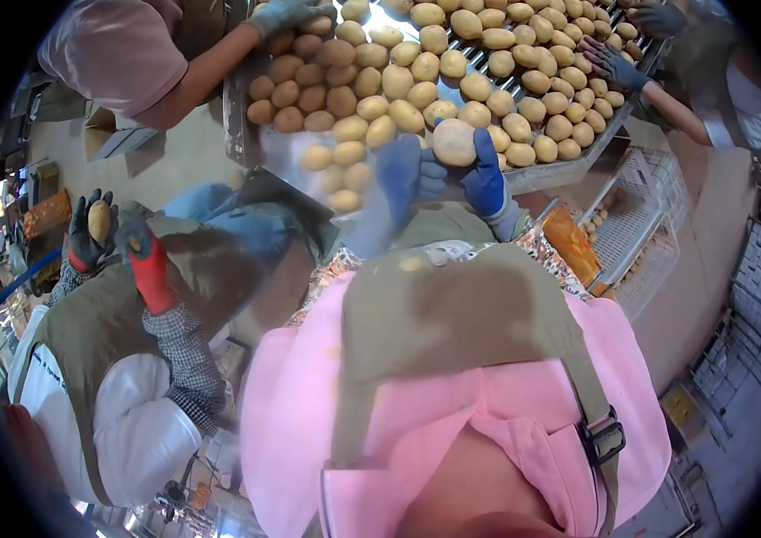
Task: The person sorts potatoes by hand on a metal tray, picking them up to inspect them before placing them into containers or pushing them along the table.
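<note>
My right hand (487,179), in a blue glove, grips a large pale potato (454,143) at the near edge of the sorting table. Its thumb or a finger stands along the potato's right side, and the other fingers are mostly hidden behind it. Just left of that potato is my left hand (409,173), also blue-gloved and slightly blurred. Its fingers are curled in, and whatever may be inside them is hidden. Many loose potatoes (405,115) lie on the table beyond both hands.
A co-worker's gloved hand (295,13) reaches onto the table's far left, another's (614,63) onto its right. At left, a person in red-and-dark gloves holds a potato (99,221). A white plastic crate (624,235) with potatoes stands at the right, beside an orange panel (570,244).
</note>
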Demonstrator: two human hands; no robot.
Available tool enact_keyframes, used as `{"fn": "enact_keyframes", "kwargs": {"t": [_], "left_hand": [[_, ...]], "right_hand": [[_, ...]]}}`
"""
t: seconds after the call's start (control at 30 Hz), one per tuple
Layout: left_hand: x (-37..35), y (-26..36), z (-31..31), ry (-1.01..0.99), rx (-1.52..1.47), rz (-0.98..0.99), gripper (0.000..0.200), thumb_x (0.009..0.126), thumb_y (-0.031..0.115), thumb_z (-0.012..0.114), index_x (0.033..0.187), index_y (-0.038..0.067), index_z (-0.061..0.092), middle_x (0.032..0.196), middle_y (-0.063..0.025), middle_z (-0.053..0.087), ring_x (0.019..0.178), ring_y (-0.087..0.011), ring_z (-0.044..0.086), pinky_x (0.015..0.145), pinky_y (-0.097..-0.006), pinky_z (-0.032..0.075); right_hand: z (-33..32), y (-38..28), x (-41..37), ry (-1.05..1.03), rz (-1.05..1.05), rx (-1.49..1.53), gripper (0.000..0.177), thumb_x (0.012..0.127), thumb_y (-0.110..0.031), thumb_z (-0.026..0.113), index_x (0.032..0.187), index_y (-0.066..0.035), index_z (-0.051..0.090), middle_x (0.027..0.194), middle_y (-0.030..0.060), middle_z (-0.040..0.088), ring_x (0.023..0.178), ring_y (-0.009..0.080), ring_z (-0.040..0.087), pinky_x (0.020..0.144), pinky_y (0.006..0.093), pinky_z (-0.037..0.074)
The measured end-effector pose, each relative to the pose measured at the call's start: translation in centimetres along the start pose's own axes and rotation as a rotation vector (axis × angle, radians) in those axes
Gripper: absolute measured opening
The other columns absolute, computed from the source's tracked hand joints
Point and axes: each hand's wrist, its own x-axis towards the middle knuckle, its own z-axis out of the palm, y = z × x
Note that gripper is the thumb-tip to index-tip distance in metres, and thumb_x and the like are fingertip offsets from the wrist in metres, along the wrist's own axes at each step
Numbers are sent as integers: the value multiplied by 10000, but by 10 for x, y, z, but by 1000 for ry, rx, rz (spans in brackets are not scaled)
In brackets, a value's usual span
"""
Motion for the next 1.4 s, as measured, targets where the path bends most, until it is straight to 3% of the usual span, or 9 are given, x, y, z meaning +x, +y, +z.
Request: {"fn": "enact_keyframes", "kwargs": {"t": [0.13, 0.2, 0.47, 0.6, 0.8, 0.87, 0.97, 1.03, 1.4], "left_hand": [[-3, -8, -4, 0, 10, 58, 410, 991, 411, 452, 983, 26, 593, 753, -49, 624, 599, -140, 581, 579, -267, 500], [23, -36, -25, 194, 887, 856, 299, 979, 305, 500, 971, 19, 587, 725, -35, 618, 555, -130, 564, 552, -256, 483], [-10, 6, 15, -114, 753, 566, 714, 786, 267, 753, 1369, 14, 428, 1343, -206, 485, 1269, -289, 465, 1013, -381, 411], [1, -13, -16, -125, 958, 773, 559, 813, 304, 735, 1235, 7, 522, 1206, -153, 587, 1056, -253, 602, 878, -331, 493], [26, -37, -61, -33, -663, -116, 729, 851, 685, 469, 1137, 20, 558, 1000, -106, 643, 834, -214, 618, 657, -301, 535], [19, -30, -56, -8, -828, -110, 729, 850, 673, 489, 1159, 17, 557, 1006, -114, 645, 822, -218, 617, 637, -289, 524], [17, -27, -62, -80, -906, -93, 730, 852, 671, 489, 1195, 30, 554, 1067, -120, 633, 853, -230, 608, 646, -306, 517], [16, -34, -73, -239, -1050, -92, 715, 879, 639, 478, 1267, 38, 506, 1181, -131, 593, 990, -273, 593, 732, -346, 529], [9, -42, -67, -34, -280, 219, 642, 954, 498, 474, 1419, 85, 312, 1362, -135, 462, 1212, -326, 510, 956, -424, 496]], "right_hand": [[0, 0, -7, 125, -7, -34, 693, 976, -572, 345, 1290, 37, 450, 1170, 145, 590, 1113, 241, 575, 934, 343, 488], [10, -7, -9, 120, 19, -67, 692, 977, -567, 343, 1293, 40, 444, 1199, 158, 580, 1118, 246, 574, 938, 348, 489], [-7, 2, -15, -46, -325, -980, 426, 928, -86, 536, 1339, -23, 443, 1334, 102, 502, 1170, 185, 524, 961, 318, 466], [-14, -35, -11, 2, 106, -1281, 280, 922, -92, 505, 1179, -22, 594, 1080, 92, 650, 995, 153, 600, 868, 311, 494], [-38, -41, 17, 326, 317, -979, 372, 887, -151, 589, 1256, -100, 590, 1180, 124, 605, 1096, 240, 573, 938, 344, 454], [-61, 21, 29, -96, -184, -2074, 376, 915, -136, 465, 1272, -155, 580, 1279, 171, 568, 1146, 334, 545, 1002, 434, 405], [-53, 69, 49, -194, -575, -2080, 389, 917, -139, 466, 1294, -152, 560, 1264, 163, 581, 1161, 306, 540, 1014, 388, 400], [-64, 80, 70, -49, 395, -809, 395, 914, -112, 486, 1302, -146, 547, 1240, 152, 595, 1146, 292, 555, 1005, 350, 408], [4, 11, 54, -229, -130, -1011, 459, 932, -58, 522, 1378, -28, 416, 1072, 39, 569, 966, 130, 546, 902, 244, 437]]}}
